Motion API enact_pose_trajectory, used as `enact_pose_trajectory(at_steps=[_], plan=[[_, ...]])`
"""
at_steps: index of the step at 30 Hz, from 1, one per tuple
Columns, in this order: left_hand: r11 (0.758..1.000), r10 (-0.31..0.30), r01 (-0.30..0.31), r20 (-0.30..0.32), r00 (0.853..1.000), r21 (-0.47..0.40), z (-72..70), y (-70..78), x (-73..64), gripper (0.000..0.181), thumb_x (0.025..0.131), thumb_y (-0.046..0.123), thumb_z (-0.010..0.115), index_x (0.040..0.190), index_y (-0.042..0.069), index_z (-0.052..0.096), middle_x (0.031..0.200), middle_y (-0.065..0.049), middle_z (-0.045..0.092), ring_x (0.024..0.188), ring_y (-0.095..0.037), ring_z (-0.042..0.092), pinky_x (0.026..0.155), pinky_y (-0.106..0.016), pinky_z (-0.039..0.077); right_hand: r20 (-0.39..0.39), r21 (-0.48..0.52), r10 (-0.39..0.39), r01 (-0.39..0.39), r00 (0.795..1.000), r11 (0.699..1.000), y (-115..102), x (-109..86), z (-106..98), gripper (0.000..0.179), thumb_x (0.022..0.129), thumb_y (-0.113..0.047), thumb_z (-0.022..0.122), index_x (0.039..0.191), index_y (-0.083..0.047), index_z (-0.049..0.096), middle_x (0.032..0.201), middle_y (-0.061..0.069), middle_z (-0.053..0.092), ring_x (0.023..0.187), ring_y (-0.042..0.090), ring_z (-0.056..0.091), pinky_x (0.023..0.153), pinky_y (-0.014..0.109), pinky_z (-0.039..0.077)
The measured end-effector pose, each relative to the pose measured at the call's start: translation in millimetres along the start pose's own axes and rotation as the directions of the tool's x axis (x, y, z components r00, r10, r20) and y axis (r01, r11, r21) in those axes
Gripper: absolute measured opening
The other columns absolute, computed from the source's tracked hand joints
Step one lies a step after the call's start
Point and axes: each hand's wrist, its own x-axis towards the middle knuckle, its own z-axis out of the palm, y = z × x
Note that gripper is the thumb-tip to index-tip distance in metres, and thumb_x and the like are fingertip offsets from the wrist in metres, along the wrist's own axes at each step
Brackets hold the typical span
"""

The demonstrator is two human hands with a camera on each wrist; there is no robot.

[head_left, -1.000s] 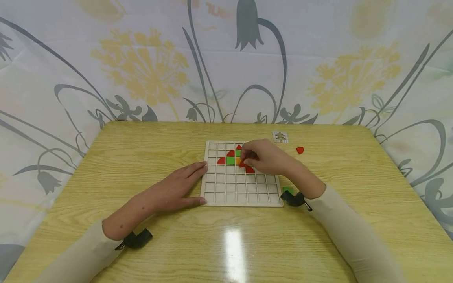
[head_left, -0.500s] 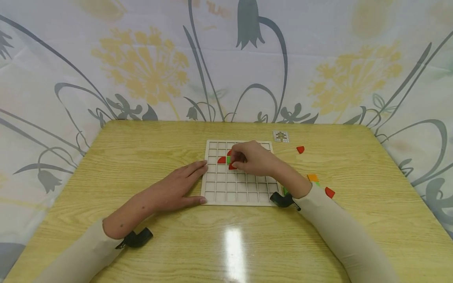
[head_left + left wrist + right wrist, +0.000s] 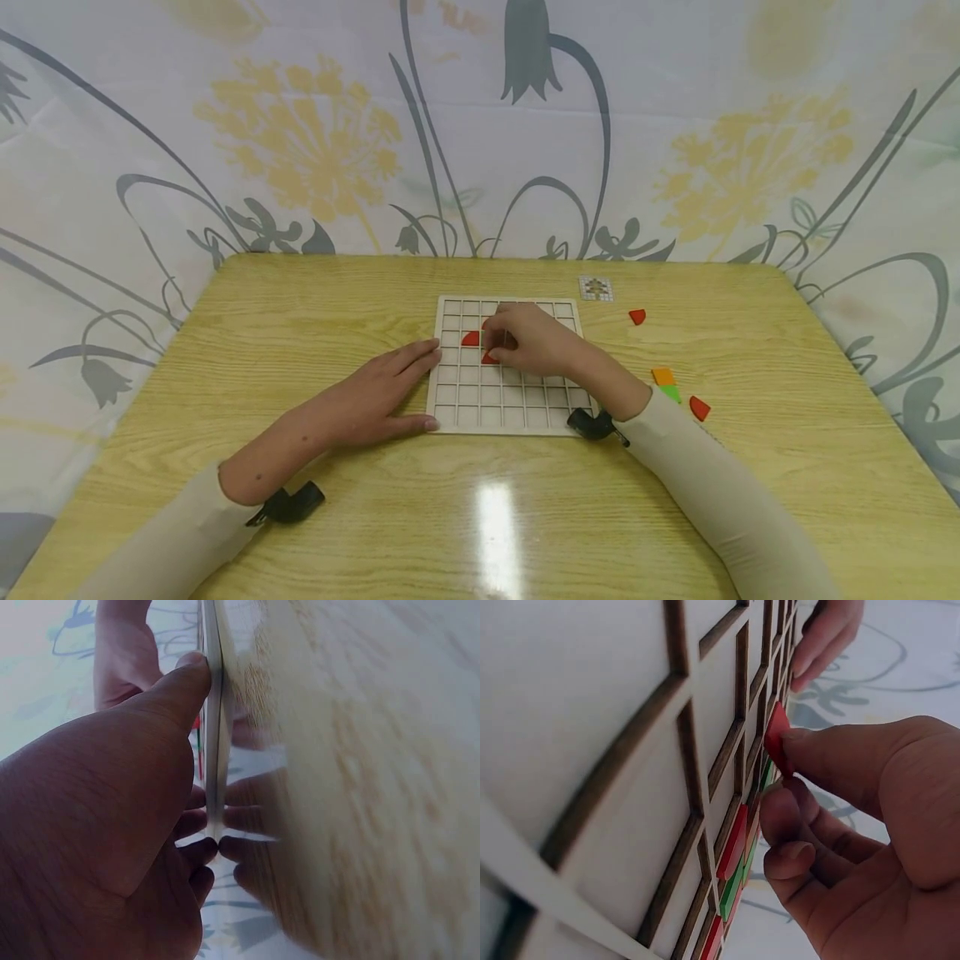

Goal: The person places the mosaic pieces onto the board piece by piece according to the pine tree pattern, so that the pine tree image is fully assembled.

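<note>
My left hand [image 3: 367, 402] lies flat on the table at the left of a pale wooden grid board [image 3: 459, 398], its fingertips and thumb tip touching the board's left edge. In the right wrist view, my right hand [image 3: 855, 802] pinches a red tile [image 3: 777, 739] between thumb and fingers, close over the grid. From the head view, only part of this rounded red tile [image 3: 488, 357] shows under the right hand [image 3: 531, 340]. A red quarter-round tile [image 3: 470, 338] sits in a cell just left of it. Other red and green tiles [image 3: 733, 889] in the cells are mostly hidden by the hand.
Right of the board lie an orange square tile [image 3: 663, 377], a green tile [image 3: 670, 393] and a red tile [image 3: 699, 407]. Another red tile [image 3: 637, 317] is farther back, near a small pattern card [image 3: 596, 288]. A patterned cloth [image 3: 480, 125] hangs behind the table.
My right hand has moved left across the board with the red tile. The loose orange, green and red tiles have come out from behind my right forearm. My left hand stays in place.
</note>
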Motion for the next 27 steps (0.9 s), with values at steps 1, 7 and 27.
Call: enact_pose_trajectory(at_steps=[1,7,27], plan=[[1.0,0.0,0.0,0.001,1.0,0.0,0.1,-0.2,0.0,0.091,0.103,0.053,0.067,0.167,0.002,0.028,0.175,-0.014,0.023,0.157,-0.038,0.031,0.123,-0.059,0.033,0.001,-0.004,-0.001,0.001,1.0,1.0,0,-0.3,0,0.007,0.099,-0.008,0.075,0.094,-0.013,0.078,0.088,-0.001,0.062,0.08,0.015,0.054,0.074,0.033,0.05],[1.0,-0.005,0.005,0.007,1.0,-0.002,0.1,-0.3,0.3,0.092,0.102,0.053,0.067,0.168,0.002,0.028,0.175,-0.014,0.022,0.158,-0.038,0.029,0.124,-0.058,0.032,0.001,-0.027,-0.009,0.009,1.0,1.0,1,-2.0,-1,0.006,0.098,-0.008,0.076,0.096,-0.011,0.08,0.088,-0.001,0.066,0.081,0.015,0.055,0.077,0.034,0.05],[1.0,-0.006,0.006,0.017,1.0,0.01,-1.3,1.4,0.3,0.091,0.103,0.052,0.067,0.167,0.001,0.028,0.175,-0.016,0.023,0.159,-0.038,0.028,0.125,-0.058,0.031,-0.068,0.016,0.081,-0.08,0.994,0.997,6,-32.1,-10,0.01,0.1,-0.004,0.068,0.1,-0.009,0.077,0.09,-0.002,0.07,0.078,0.013,0.06,0.074,0.034,0.054]])
